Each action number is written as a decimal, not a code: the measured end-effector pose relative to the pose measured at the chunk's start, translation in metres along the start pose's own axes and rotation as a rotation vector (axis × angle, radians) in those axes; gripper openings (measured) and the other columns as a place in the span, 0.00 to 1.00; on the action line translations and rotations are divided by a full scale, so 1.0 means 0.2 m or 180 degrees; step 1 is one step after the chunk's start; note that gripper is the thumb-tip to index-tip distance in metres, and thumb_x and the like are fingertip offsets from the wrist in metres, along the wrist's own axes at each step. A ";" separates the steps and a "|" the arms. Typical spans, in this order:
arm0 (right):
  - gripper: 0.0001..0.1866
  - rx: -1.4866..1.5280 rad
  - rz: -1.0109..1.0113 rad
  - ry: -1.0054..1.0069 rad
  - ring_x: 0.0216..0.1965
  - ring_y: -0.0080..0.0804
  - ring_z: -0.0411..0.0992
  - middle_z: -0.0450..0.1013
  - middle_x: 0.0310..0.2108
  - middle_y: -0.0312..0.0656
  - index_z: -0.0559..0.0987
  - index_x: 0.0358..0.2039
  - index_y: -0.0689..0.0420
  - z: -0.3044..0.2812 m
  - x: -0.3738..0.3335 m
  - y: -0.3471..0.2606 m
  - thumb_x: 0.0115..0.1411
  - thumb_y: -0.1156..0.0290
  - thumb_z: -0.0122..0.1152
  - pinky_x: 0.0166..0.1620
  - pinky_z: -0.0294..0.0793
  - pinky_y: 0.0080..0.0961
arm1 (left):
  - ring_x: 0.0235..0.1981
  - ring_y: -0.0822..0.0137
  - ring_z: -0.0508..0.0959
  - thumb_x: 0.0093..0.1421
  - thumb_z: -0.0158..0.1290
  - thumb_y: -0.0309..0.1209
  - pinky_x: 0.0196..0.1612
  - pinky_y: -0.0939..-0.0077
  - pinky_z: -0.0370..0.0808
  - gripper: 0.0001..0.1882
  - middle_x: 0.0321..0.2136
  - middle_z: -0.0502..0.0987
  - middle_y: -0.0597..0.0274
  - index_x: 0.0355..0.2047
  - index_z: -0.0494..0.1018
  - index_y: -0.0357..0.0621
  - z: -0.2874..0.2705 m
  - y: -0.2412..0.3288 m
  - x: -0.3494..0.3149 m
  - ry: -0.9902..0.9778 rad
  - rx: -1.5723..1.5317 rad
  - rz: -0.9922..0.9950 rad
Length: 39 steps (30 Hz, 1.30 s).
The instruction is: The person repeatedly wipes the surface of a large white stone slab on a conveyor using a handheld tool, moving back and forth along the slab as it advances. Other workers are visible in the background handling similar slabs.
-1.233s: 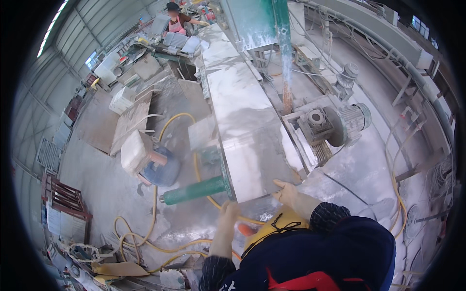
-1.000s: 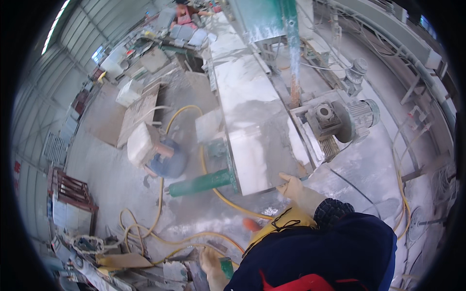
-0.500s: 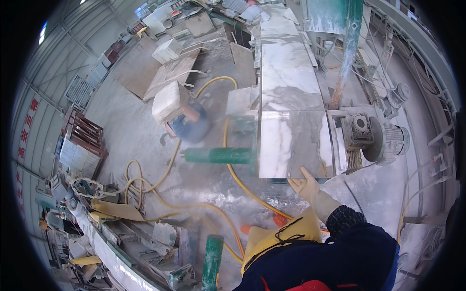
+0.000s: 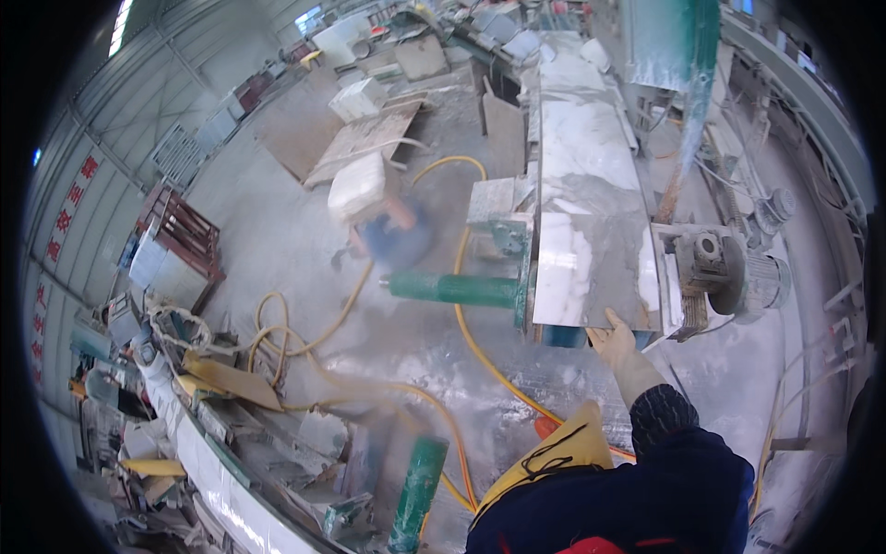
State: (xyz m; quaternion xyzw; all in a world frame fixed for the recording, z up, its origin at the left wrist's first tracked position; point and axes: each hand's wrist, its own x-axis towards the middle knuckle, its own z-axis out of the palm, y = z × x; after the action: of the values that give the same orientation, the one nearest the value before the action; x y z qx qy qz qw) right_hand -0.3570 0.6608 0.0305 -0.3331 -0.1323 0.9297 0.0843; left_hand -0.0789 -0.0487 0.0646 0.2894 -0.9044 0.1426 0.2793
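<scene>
Gray floor [image 4: 286, 222] spreads wide through this big, messy work room. Near the middle, the person's right hand [image 4: 613, 340] reaches forward. Its fingers are partly spread and touch the near edge of a shiny white and gray stone slab [image 4: 600, 268]; they are not closed around it. The left hand is out of view, so I cannot tell what its fingers do. The slab lies flat at the near end of a long, narrow surface, with more pale stone [image 4: 583, 134] behind it. Just to its right is a gray motor [image 4: 764, 284]. On its left, a green roller [image 4: 452, 288] sticks out sideways. A yellow hose [image 4: 472, 343] curls over the floor. Farther left, a pale block [image 4: 362, 187] sits by a blurry blue thing [image 4: 397, 238]. Near the left wall stands a red-brown rack [image 4: 187, 231].
</scene>
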 end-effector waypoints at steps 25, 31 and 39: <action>0.27 -0.2463 0.0453 0.0351 0.56 0.54 0.72 0.72 0.56 0.55 0.66 0.60 0.59 -0.22 -0.47 1.14 0.68 0.57 0.55 0.55 0.74 0.48 | 0.49 0.36 0.73 0.65 0.55 0.32 0.54 0.38 0.70 0.15 0.46 0.76 0.40 0.46 0.76 0.32 -0.12 -0.63 -0.14 0.0442 0.0148 -0.0481; 0.24 -0.2706 0.0881 -0.0446 0.56 0.55 0.71 0.71 0.57 0.57 0.67 0.59 0.58 -0.02 -0.48 1.29 0.67 0.60 0.56 0.56 0.75 0.46 | 0.42 0.41 0.75 0.61 0.57 0.28 0.48 0.44 0.73 0.12 0.37 0.78 0.46 0.43 0.77 0.35 -0.08 -0.73 -0.16 0.0100 -0.0113 -0.0802; 0.21 -0.3176 0.1000 -0.0303 0.55 0.55 0.72 0.71 0.56 0.58 0.68 0.57 0.57 0.17 -0.46 1.31 0.66 0.65 0.58 0.54 0.76 0.48 | 0.38 0.47 0.77 0.66 0.50 0.40 0.43 0.49 0.74 0.17 0.39 0.79 0.46 0.44 0.79 0.40 0.21 -0.86 -0.10 -0.0090 0.0574 -0.1577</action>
State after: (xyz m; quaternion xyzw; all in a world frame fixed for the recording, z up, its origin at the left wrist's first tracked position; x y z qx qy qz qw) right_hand -0.3264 0.3825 0.0306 -0.3060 -0.5111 0.7692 -0.2312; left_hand 0.0211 -0.1929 0.0360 0.5277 -0.7934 0.1458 0.2661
